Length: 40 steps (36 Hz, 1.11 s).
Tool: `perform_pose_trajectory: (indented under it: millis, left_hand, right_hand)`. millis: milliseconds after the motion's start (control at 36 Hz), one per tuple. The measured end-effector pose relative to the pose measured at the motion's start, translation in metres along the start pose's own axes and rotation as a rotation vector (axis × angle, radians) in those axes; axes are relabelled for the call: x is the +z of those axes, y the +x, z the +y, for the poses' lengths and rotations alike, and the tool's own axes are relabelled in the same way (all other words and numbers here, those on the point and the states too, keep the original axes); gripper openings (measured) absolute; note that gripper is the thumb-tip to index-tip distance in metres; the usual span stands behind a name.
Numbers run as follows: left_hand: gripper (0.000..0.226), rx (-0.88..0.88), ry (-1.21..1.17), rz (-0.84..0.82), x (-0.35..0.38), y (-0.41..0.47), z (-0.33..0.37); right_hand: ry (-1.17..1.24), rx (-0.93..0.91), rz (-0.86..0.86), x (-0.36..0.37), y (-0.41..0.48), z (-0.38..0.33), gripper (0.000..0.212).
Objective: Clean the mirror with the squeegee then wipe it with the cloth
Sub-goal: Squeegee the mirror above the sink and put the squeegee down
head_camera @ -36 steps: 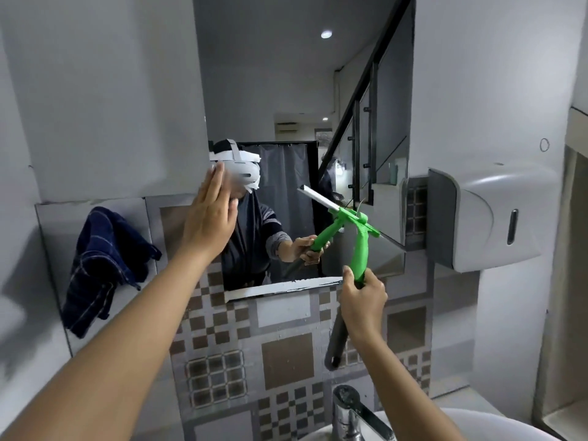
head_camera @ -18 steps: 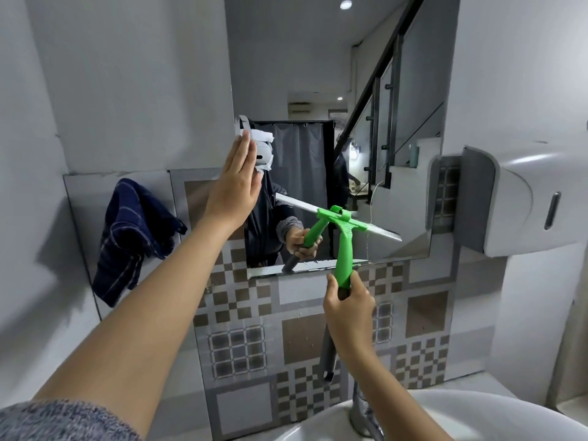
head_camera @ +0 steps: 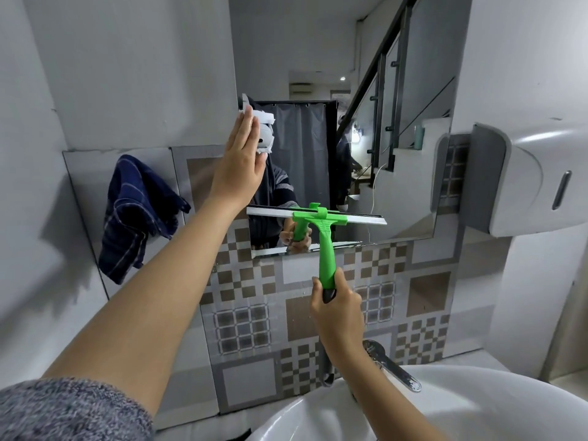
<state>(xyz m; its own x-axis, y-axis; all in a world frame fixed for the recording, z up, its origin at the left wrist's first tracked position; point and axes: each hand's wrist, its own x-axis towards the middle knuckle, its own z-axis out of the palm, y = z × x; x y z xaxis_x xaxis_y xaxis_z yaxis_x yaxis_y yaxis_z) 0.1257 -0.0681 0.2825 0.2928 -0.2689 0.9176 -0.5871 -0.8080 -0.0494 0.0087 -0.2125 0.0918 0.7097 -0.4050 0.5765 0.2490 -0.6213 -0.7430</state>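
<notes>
We draw the green squeegee (head_camera: 319, 222), gripped in our right hand (head_camera: 337, 308), level near the mirror's (head_camera: 397, 154) bottom edge; our left hand (head_camera: 241, 162) rests flat, fingers together, at its left edge. Next, we judge, comes the hanging cloth (head_camera: 136, 211).

The left arm reaches up and forward, sleeve pushed to the elbow, with the left hand (head_camera: 239, 167) flat, fingers (head_camera: 246, 128) straight and together, palm toward the mirror (head_camera: 397, 122) at its left edge. The right arm is raised lower; the right hand (head_camera: 337, 308) is curled in a fist around the squeegee (head_camera: 325, 237) handle below the mirror's bottom edge.
</notes>
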Motion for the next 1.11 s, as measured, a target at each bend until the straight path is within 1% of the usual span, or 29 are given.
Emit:
perform_pose_trajectory:
  millis: [139, 306, 417, 500, 556, 833, 917, 1111]
  left_hand:
    - [0.056, -0.026, -0.011, 0.031, 0.004, -0.007, 0.006]
    - [0.058, -0.083, -0.04, 0.043, 0.013, -0.021, 0.013]
    - [0.058, -0.144, -0.037, 0.069, 0.022, -0.033, 0.022]
    - [0.058, -0.169, -0.049, 0.086, 0.03, -0.041, 0.026]
    - [0.059, -0.191, -0.052, 0.094, 0.035, -0.046, 0.03]
    - [0.063, -0.312, -0.057, 0.091, 0.053, -0.081, 0.049]
    - [0.064, -0.328, -0.04, 0.089, 0.056, -0.088, 0.055]
    - [0.064, -0.407, -0.049, 0.107, 0.066, -0.093, 0.07]
  right_hand:
    - [-0.063, -0.026, -0.01, -0.006, -0.004, -0.001, 0.037]
    - [-0.175, -0.112, -0.068, -0.016, -0.007, 0.002, 0.045]
    - [-0.231, -0.179, -0.115, -0.029, 0.001, 0.007, 0.046]
    - [-0.302, -0.265, -0.153, -0.044, 0.013, 0.013, 0.045]
    - [-0.37, -0.337, -0.15, -0.054, 0.022, 0.019, 0.041]
    - [-0.598, -0.559, -0.139, -0.101, 0.066, 0.055, 0.043]
    - [-0.596, -0.571, -0.141, -0.112, 0.074, 0.066, 0.042]
    - [-0.58, -0.476, -0.098, -0.138, 0.081, 0.099, 0.045]
